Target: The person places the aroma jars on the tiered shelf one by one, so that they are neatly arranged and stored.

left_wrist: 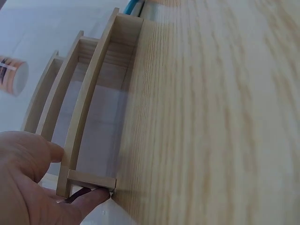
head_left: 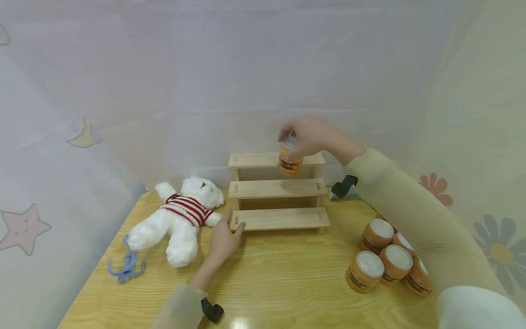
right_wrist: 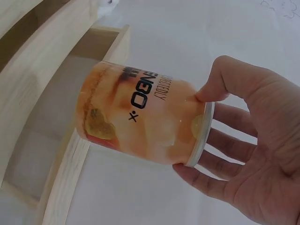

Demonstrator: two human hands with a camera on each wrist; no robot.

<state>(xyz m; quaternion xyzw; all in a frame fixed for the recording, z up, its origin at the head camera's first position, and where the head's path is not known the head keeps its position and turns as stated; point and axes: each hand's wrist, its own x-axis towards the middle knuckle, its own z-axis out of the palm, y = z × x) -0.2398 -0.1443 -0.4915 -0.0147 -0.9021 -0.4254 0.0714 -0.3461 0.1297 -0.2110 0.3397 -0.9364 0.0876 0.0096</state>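
Observation:
My right hand (head_left: pixel 310 135) grips an orange can (head_left: pixel 290 162) by its pale-lidded top, thumb on one side and fingers on the other. The can hangs upright near the top tier of a three-tier wooden display shelf (head_left: pixel 283 219). In the right wrist view the same can (right_wrist: pixel 140 115) shows dark lettering, apart from the boards. At the shelf's lower left end, my left hand (head_left: pixel 223 240) holds the bottom tier. The left wrist view has its thumb and fingers about the end of that board (left_wrist: pixel 89 112).
A white teddy bear (head_left: pixel 181 228) in a red-striped shirt lies left of the shelf, beside a blue-purple pronged object (head_left: pixel 126 267). Several orange cans (head_left: pixel 365 272) stand at the right, partly behind my right sleeve. A light-blue object (head_left: pixel 349 193) lies behind the shelf's right end.

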